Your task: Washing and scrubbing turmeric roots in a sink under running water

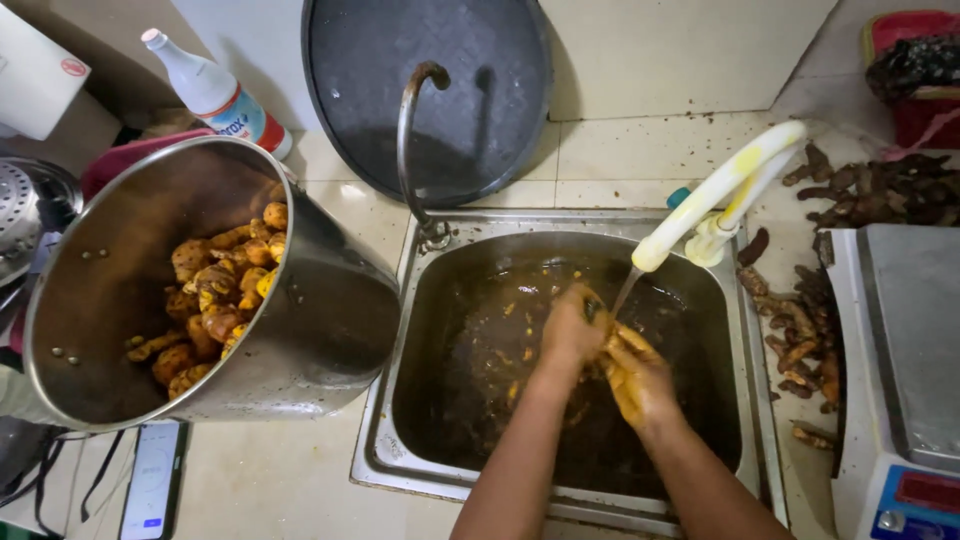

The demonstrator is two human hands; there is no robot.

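I look down from the head camera at a steel sink (420, 455) set into a pale tiled surface (270, 480). My left hand (572, 328) and right hand (638, 378) meet over the middle of the basin, both stained yellow-orange. They are closed together around a small root piece (612, 340) (mostly hidden by the fingers, so I cannot tell its full shape) — held directly under a thin stream of water (626, 292) from a white plastic tap spout (715, 195). The basin holds dark brown water with small yellow scraps floating in it.

To the left of the sink, a large steel pot (330, 320) lies tilted toward me, with a heap of cleaned orange-yellow roots (215, 300) inside. A phone (152, 480) lies on the surface just below the pot. A curved metal pipe (408, 140) rises behind the sink, in front of a round dark pan (480, 70) leaning against the wall. Right of the sink lies a pile of unwashed dark brown roots (800, 320) — beside a weighing scale (905, 380).
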